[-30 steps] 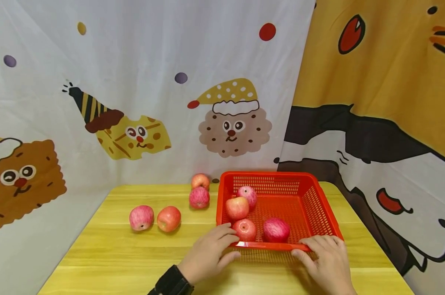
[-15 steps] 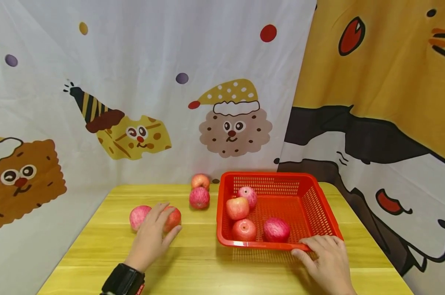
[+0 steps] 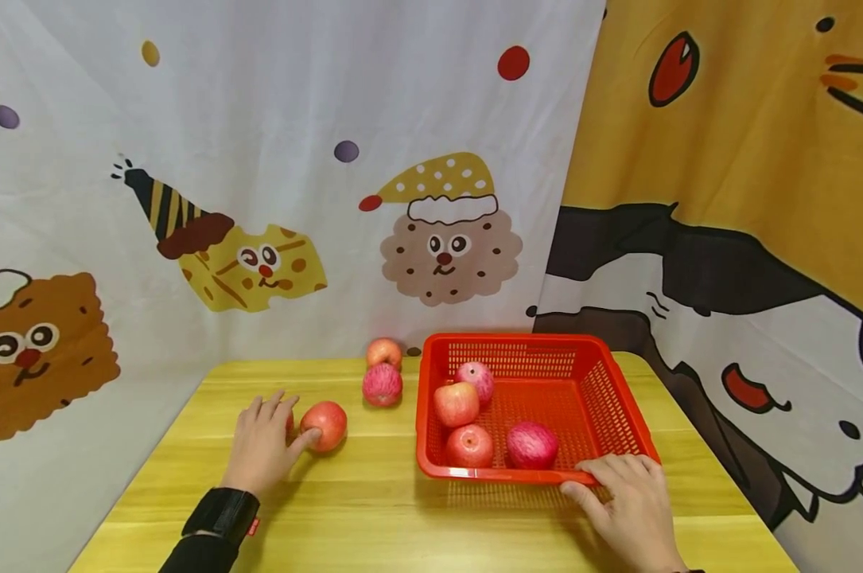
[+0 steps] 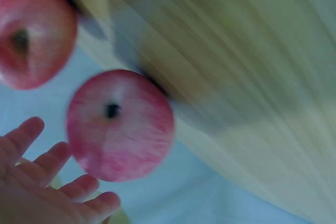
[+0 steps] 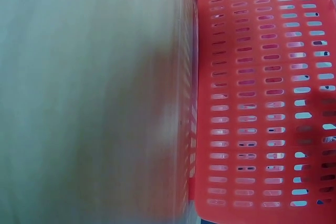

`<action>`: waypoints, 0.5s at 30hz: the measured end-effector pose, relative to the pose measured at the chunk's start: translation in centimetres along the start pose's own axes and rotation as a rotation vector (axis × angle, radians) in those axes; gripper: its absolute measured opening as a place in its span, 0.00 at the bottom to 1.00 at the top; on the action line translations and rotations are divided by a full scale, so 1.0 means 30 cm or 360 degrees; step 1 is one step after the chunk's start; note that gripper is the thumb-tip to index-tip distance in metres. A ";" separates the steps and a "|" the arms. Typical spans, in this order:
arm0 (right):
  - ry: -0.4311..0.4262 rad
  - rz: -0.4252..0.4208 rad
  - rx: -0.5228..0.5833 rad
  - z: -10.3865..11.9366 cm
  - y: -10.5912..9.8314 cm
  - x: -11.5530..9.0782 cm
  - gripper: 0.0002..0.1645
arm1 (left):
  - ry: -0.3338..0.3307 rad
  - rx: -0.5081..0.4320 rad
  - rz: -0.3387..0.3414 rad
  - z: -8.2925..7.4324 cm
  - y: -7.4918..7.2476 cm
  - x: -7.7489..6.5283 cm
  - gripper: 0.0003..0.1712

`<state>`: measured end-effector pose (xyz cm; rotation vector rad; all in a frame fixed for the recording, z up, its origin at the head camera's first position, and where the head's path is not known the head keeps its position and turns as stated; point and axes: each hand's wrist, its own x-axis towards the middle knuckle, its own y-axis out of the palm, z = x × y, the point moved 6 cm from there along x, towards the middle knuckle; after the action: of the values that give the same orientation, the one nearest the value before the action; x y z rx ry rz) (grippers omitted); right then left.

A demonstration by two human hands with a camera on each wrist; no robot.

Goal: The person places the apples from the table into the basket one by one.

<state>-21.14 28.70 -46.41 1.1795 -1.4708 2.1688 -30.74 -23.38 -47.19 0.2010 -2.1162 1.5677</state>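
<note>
My left hand (image 3: pixel 262 446) is at the left of the table, its fingers spread around the far side of a pink apple. That pink apple (image 4: pixel 121 124) is mostly hidden by the hand in the head view; the left wrist view shows the fingertips beside it. Close to the thumb lies a redder apple (image 3: pixel 324 426). My right hand (image 3: pixel 627 501) holds the front rim of a red plastic basket (image 3: pixel 538 476), thumb outside and fingers over the edge. Inside sit several apples, among them a dark pink apple (image 3: pixel 532 445) and a yellowish-red apple (image 3: pixel 456 404).
Two more apples lie one behind the other left of the basket, a pink apple (image 3: pixel 382 385) in front and an orange-red apple (image 3: pixel 384 352) behind. A patterned curtain (image 3: pixel 295 119) hangs behind the wooden table (image 3: pixel 374 509).
My left hand has left the basket's front rim and moved left across the table, past the redder apple to the pink one. The right hand stays on the rim.
</note>
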 end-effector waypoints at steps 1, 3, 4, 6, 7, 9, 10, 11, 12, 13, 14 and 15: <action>-0.0004 -0.0008 -0.0001 0.001 -0.001 0.002 0.24 | -0.0021 0.0003 0.0024 0.016 0.007 0.002 0.44; -0.0012 -0.0014 -0.0002 0.003 -0.002 0.004 0.24 | -0.0042 0.0012 0.0070 0.047 0.021 0.002 0.46; -0.0013 -0.0015 -0.0002 0.003 -0.002 0.005 0.24 | -0.0049 0.0018 0.0096 0.063 0.030 0.002 0.48; -0.0014 -0.0013 -0.0001 0.004 -0.003 0.005 0.24 | -0.0050 0.0029 0.0126 0.092 0.045 0.002 0.48; -0.0013 -0.0012 -0.0001 0.003 -0.003 0.005 0.23 | -0.0055 0.0027 0.0137 0.106 0.052 0.003 0.48; -0.0013 -0.0008 -0.0001 0.002 -0.003 0.004 0.23 | -0.0084 0.0016 0.0165 0.131 0.063 0.006 0.47; -0.0013 -0.0006 -0.0002 0.002 -0.003 0.004 0.23 | -0.0109 0.0001 0.0180 0.142 0.067 0.007 0.46; -0.0014 -0.0007 -0.0003 0.002 -0.004 0.003 0.23 | -0.0135 -0.0017 0.0196 0.151 0.070 0.009 0.45; -0.0016 -0.0010 -0.0004 0.002 -0.004 0.003 0.23 | -0.0161 -0.0032 0.0213 0.160 0.073 0.009 0.44; -0.0019 -0.0012 -0.0005 0.002 -0.004 0.002 0.24 | -0.0182 -0.0043 0.0227 0.166 0.074 0.011 0.43; -0.0022 -0.0016 -0.0004 0.003 -0.005 0.001 0.24 | -0.0204 -0.0050 0.0241 0.171 0.075 0.011 0.41; -0.0026 -0.0023 -0.0002 0.003 -0.005 0.001 0.24 | -0.0221 -0.0060 0.0250 0.175 0.075 0.010 0.40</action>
<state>-21.01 28.68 -46.28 1.2062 -1.4657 2.1532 -33.47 -27.48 -50.09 0.1374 -2.3161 1.6430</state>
